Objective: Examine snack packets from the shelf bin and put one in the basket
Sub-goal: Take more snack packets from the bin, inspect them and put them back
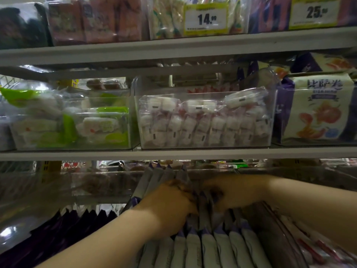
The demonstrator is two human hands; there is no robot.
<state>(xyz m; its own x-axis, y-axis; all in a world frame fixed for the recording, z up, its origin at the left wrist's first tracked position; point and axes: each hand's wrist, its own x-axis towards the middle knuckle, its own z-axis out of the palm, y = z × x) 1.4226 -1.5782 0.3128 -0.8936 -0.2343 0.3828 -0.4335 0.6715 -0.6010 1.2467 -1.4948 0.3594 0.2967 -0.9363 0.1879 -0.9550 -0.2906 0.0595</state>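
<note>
A row of upright white-and-purple snack packets (210, 248) stands on edge in a clear bin on the lowest shelf. My left hand (170, 207) reaches in from the lower left, its fingers pushed down between the packets in the middle of the row. My right hand (228, 192) comes from the right, fingers curled into the same gap, facing the left hand. Motion blur and shadow hide the fingertips, so which packet each hand holds is unclear. Packets behind the hands (154, 180) lean back. No basket is in view.
Dark purple packets (77, 225) fill the bin to the left, red-and-white packets (313, 246) the one to the right. The shelf above (173, 152) carries clear bins of green-wrapped cakes (77, 124) and pink-white sweets (204, 122), and a pizza-roll bag (318, 109).
</note>
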